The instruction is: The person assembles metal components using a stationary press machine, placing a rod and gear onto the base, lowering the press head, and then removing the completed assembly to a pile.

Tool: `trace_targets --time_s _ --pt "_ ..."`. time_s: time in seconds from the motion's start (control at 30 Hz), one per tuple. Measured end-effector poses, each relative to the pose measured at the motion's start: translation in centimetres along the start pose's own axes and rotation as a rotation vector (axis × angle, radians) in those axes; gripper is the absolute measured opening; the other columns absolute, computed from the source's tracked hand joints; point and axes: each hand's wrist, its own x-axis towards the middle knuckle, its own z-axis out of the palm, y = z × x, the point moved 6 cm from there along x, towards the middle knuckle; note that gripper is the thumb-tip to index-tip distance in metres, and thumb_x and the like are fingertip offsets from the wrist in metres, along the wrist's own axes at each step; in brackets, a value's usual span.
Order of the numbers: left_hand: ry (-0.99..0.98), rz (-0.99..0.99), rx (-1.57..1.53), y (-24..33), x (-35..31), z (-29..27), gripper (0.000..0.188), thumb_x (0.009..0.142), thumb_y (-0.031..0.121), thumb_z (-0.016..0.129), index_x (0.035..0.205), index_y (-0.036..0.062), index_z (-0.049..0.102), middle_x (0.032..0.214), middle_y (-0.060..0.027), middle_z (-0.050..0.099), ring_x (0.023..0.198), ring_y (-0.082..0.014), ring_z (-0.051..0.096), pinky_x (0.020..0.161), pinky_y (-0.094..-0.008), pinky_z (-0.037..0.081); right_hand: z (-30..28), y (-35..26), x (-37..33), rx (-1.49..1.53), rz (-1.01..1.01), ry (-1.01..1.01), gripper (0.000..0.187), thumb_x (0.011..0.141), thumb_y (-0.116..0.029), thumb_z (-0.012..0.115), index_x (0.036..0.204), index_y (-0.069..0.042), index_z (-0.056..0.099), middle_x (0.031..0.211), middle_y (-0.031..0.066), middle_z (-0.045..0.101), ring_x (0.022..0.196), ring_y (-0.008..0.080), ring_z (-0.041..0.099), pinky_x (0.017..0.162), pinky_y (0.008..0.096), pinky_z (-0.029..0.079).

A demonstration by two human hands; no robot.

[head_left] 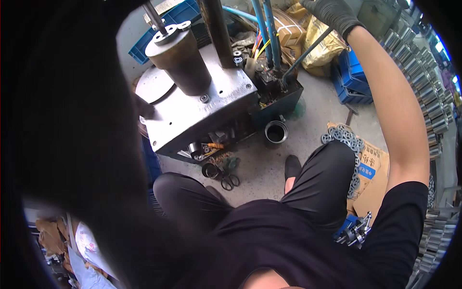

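Observation:
My right hand (336, 17), in a dark ribbed glove, reaches out at the top right. Its fingers are closed at the upper end of a dark metal lever (310, 52), which slants down to a machine part with blue pipes. A big blurred black shape covers the left side, and I cannot make out my left hand in it. Beside that shape is a steel machine table (207, 115), carrying a thick metal cylinder (180, 62) with several small rings (168, 30) on top. One small bearing (204, 98) lies at the cylinder's foot.
An open metal cup (276, 132) stands on the floor by the table, with scissors (230, 181) nearer my feet. Flat wheel-shaped metal parts (342, 135) lie on cardboard (373, 180) at my right knee. Blue crates (353, 77) and stacked metal tubes (423, 82) line the right.

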Motion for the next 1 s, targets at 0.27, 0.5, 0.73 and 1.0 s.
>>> trace_targets --time_s 0.27,0.5,0.73,1.0 --pt "-0.577 0.198 -0.076 -2.6 -2.1 3.8 0.054 0.099 0.027 0.068 0.146 0.0044 0.055 0.127 -0.0177 0.070 0.111 -0.0327 0.071 0.096 -0.0474 0.059 1.1 0.8 -1.9 -0.189 -0.118 -0.068 0.024 0.096 -0.032 0.066 0.104 -0.012 0.077 0.101 0.0181 0.075 0.094 0.0349 0.076 0.082 0.0450 0.060" --pt "-0.397 0.164 0.087 3.8 1.7 -4.4 0.060 0.099 0.030 0.069 0.150 0.0026 0.050 0.132 -0.0206 0.066 0.116 -0.0362 0.068 0.098 -0.0491 0.058 -4.4 -5.9 -10.0 0.542 0.131 0.060 0.032 0.091 -0.036 0.076 0.096 -0.004 0.072 0.092 0.0216 0.071 0.086 0.0401 0.069 0.077 0.0481 0.056" --pt "-0.124 0.364 0.276 9.1 -2.5 -8.5 0.067 0.099 0.032 0.070 0.153 0.0008 0.045 0.136 -0.0235 0.063 0.121 -0.0398 0.066 0.100 -0.0508 0.057 -13.6 -14.1 -20.5 0.492 -0.247 0.049 0.025 0.089 -0.027 0.071 0.108 -0.011 0.068 0.092 0.0111 0.068 0.080 0.0324 0.067 0.069 0.0469 0.053" --pt "-0.025 0.614 0.367 7.0 -1.5 -9.7 0.076 0.099 0.035 0.071 0.157 -0.0012 0.039 0.141 -0.0268 0.059 0.127 -0.0438 0.063 0.102 -0.0527 0.056 -6.1 -26.1 -15.8 0.915 -0.374 0.050 0.030 0.082 -0.024 0.079 0.105 -0.006 0.073 0.090 0.0140 0.072 0.085 0.0360 0.070 0.078 0.0481 0.056"
